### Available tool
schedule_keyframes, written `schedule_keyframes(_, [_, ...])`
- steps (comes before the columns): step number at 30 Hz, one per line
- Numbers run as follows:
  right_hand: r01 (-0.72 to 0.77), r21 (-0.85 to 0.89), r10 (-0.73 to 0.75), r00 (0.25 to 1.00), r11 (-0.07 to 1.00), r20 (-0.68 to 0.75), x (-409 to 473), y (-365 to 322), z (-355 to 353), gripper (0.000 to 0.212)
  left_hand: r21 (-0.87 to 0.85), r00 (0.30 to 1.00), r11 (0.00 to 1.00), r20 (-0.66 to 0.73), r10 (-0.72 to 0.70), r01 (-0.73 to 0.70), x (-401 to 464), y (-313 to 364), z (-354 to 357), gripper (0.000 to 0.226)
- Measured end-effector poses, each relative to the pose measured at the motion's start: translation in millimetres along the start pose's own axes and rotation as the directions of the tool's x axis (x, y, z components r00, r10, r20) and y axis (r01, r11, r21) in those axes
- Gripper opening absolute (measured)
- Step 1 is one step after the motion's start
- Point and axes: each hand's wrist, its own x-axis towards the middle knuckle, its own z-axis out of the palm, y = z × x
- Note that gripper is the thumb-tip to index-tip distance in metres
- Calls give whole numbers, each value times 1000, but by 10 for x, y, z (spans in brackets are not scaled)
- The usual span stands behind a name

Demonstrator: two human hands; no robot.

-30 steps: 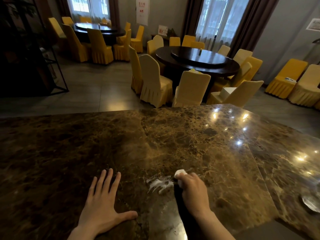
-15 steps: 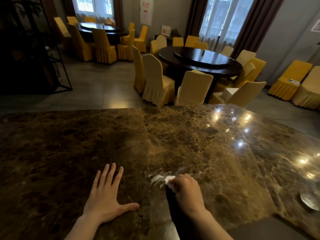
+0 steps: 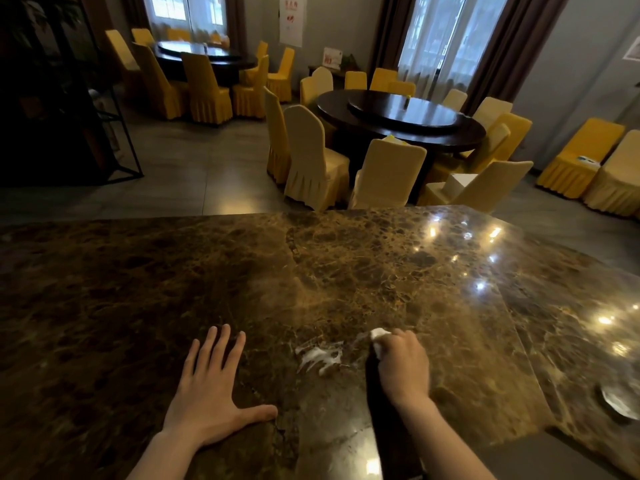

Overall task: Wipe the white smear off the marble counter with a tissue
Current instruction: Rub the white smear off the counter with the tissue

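Note:
A white smear (image 3: 318, 357) streaks the brown marble counter (image 3: 242, 289) near its front edge. Just right of the smear, my right hand (image 3: 403, 367) presses a wadded white tissue (image 3: 379, 339) onto the stone; the tissue pokes out past my fingertips. My left hand (image 3: 211, 393) lies flat on the counter to the left of the smear, fingers spread and holding nothing.
A small shallow dish (image 3: 620, 403) sits at the counter's right end. Beyond the far edge stand round dark dining tables (image 3: 401, 116) ringed by yellow-covered chairs (image 3: 311, 157), and a dark metal shelf (image 3: 69, 109) at the left.
My right hand with the tissue has swept right, off the smear, after sliding left over it half a second ago. Part of the smear has thinned. The left hand stays put.

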Motion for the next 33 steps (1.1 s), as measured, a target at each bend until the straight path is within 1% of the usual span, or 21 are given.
schedule_keyframes(3, [186, 65, -191, 978, 980, 86, -153, -391, 142, 13, 28, 1000, 1000, 17, -3, 3, -2, 4, -11, 148])
schedule_keyframes(4, [226, 115, -238, 965, 967, 107, -191, -482, 156, 13, 25, 1000, 1000, 19, -4, 3, 4, 6, -16, 148])
schedule_keyframes(5, [235, 182, -257, 960, 955, 113, -209, -535, 134, 12, 18, 1000, 1000, 21, 0, 0, 4, 5, -26, 149])
schedule_keyframes(6, [204, 254, -235, 967, 945, 96, -187, -545, 76, 10, 9, 1000, 1000, 22, 2, -2, 4, 8, -32, 149])
schedule_keyframes(7, [149, 317, -173, 984, 937, 48, -119, -502, 8, 9, 3, 1000, 1000, 21, 0, 0, 6, 9, -35, 150])
schedule_keyframes(9, [19, 361, 17, 995, 932, -94, 104, -280, -121, 14, 22, 999, 1000, 35, -1, 1, -2, 13, -41, 149])
schedule_keyframes(10, [-53, 334, 102, 986, 941, -133, 216, -123, -201, 18, 34, 999, 999, 39, -1, 0, -6, 19, -42, 149])
schedule_keyframes(12, [-168, 234, 209, 964, 957, -164, 377, 206, -321, 19, 34, 999, 999, 34, -3, 2, -2, 25, -42, 148])
schedule_keyframes(14, [-246, 124, 261, 957, 961, -124, 392, 439, -320, 15, 15, 1000, 1000, 29, -4, 3, 6, 25, -41, 148])
schedule_keyframes(15, [-254, 67, 260, 962, 965, -87, 344, 481, -275, 14, 12, 1000, 1000, 29, -3, 2, 2, 22, -36, 148])
schedule_keyframes(17, [-188, 1, 188, 981, 982, -40, 212, 437, -154, 17, 26, 999, 1000, 33, -3, 3, -4, 19, -26, 148])
schedule_keyframes(21, [55, -4, -55, 998, 998, -2, 48, 19, 55, 13, 22, 999, 1000, 39, 0, 0, -2, 13, -31, 148])
schedule_keyframes(24, [214, 63, -219, 973, 975, 72, -42, -312, 172, 12, 27, 999, 1000, 33, 0, -1, 2, 10, -37, 148])
schedule_keyframes(25, [245, 111, -256, 962, 963, 97, -56, -371, 188, 11, 27, 999, 1000, 37, -1, 0, 3, 12, -38, 149])
schedule_keyframes(26, [242, 175, -262, 959, 955, 105, -45, -387, 170, 10, 27, 999, 1000, 41, -1, 0, 7, 17, -41, 149])
schedule_keyframes(27, [204, 233, -229, 970, 951, 82, -7, -355, 135, 9, 23, 999, 1000, 44, -2, 1, 6, 19, -41, 149])
schedule_keyframes(28, [145, 262, -156, 987, 954, 24, 58, -276, 94, 9, 15, 999, 1000, 44, -4, 4, 6, 21, -41, 149])
schedule_keyframes(29, [73, 248, -64, 997, 966, -45, 142, -159, 41, 9, 14, 999, 1000, 45, -7, 6, 9, 24, -44, 150])
schedule_keyframes(31, [-90, 156, 109, 987, 984, -121, 286, 135, -72, 14, 36, 998, 999, 56, -6, 4, -1, 26, -49, 149])
schedule_keyframes(33, [-179, 69, 185, 977, 982, -103, 346, 369, -129, 18, 30, 999, 1000, 49, -7, 5, -2, 27, -47, 149])
